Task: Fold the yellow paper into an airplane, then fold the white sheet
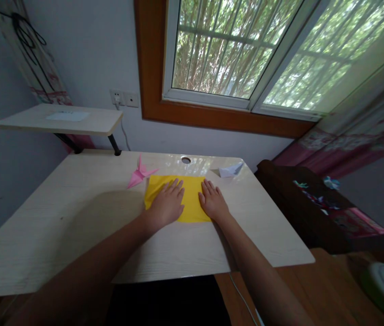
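Observation:
A yellow sheet of paper (192, 199) lies on the pale desk in front of me. My left hand (167, 203) rests flat on its left half, fingers stretched out. On the right edge of the sheet lies my right hand (214, 201), palm down with its fingers extended. Behind the sheet's left corner sits a pink folded paper crane (140, 173). A white folded paper boat (230, 170) stands near the desk's far right corner, apart from both hands.
The desk (86, 213) has a cable hole (186, 160) at its back edge. A raised shelf (59, 118) with a sheet on it stands at the back left. A dark cabinet (290, 199) holding small items is on the right, under a curtain.

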Available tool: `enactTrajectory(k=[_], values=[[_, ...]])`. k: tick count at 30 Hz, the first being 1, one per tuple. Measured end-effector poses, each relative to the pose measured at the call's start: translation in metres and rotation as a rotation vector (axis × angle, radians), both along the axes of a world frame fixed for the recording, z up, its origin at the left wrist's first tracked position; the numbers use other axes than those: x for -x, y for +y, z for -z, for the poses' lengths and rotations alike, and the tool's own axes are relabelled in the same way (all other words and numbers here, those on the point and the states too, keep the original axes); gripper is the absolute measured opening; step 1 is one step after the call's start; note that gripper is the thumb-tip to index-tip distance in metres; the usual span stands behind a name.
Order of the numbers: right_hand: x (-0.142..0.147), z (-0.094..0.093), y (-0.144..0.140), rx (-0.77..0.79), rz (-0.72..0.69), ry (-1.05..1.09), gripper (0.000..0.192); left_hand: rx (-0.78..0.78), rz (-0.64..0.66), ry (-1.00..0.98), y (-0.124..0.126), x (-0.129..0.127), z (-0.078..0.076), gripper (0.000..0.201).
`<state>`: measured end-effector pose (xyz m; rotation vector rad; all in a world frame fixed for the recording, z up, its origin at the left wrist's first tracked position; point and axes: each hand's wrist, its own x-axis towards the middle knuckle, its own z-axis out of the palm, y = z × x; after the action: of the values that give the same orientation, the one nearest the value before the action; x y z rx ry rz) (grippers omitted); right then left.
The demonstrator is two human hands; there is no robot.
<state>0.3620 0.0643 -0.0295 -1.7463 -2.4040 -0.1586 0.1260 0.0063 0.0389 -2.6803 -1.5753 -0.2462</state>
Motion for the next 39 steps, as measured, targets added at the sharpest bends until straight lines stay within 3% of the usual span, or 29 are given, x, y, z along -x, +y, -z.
enactTrajectory(k=[3,6,9,14,20,24,28,32,36,39], values=[[0.0,0.0,0.001,0.001,0.003,-0.003,0.06,0.124,-0.002,-0.025,0.01,-0.036,0.011,0.059],[-0.001,0.001,0.002,0.002,0.001,-0.002,0.06,0.166,-0.046,-0.072,0.019,-0.05,0.028,0.061],[-0.002,0.002,0.003,0.002,0.0,-0.004,0.059,0.074,-0.114,-0.099,0.023,-0.041,0.045,0.063],[-0.002,0.003,0.003,0.0,-0.001,0.001,0.059,-0.06,-0.133,-0.088,0.014,0.0,0.062,0.063],[-0.002,0.004,0.004,0.016,0.005,-0.006,0.06,-0.083,-0.191,-0.039,0.007,0.055,0.065,0.06],[-0.002,0.0,0.002,0.029,0.015,-0.02,0.059,-0.082,-0.226,0.005,0.005,0.076,0.066,0.063],[0.004,-0.015,-0.001,0.014,0.012,-0.031,0.057,-0.095,-0.264,0.023,0.002,0.079,0.065,0.065],[0.037,-0.027,-0.005,-0.009,-0.082,0.021,0.058,-0.102,-0.264,0.028,0.0,0.077,0.063,0.065],[0.081,-0.021,-0.01,0.056,-0.266,0.074,0.059,-0.105,-0.26,0.026,0.0,0.077,0.062,0.063],[0.093,-0.012,-0.01,0.087,-0.307,0.096,0.061,-0.093,-0.267,0.027,0.0,0.078,0.063,0.064]])
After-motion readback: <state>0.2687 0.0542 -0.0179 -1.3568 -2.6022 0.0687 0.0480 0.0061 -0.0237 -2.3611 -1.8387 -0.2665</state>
